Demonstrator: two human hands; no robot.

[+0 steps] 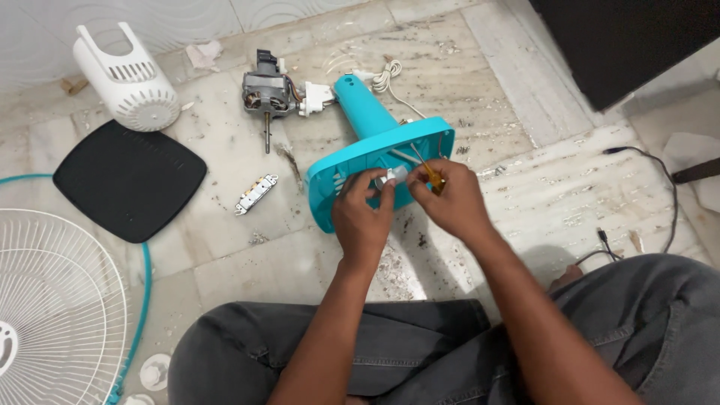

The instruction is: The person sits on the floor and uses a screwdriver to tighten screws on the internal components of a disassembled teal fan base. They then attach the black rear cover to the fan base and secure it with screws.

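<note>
A turquoise fan stand (373,124) lies tipped on the marble floor, its hollow base facing me. My left hand (361,212) pinches a small white part (392,177) at the base's opening. My right hand (450,201) grips a screwdriver with an amber handle (433,178), its thin shaft angled up to the left over the white part. White wires run from the stand's column to a bare fan motor (268,93) lying behind it.
A white motor cover (129,79) stands at the back left beside a black base plate (127,180). A white switch block (256,193) lies between plate and stand. A white wire fan grille (52,307) fills the near left. Black cables (660,195) trail at right.
</note>
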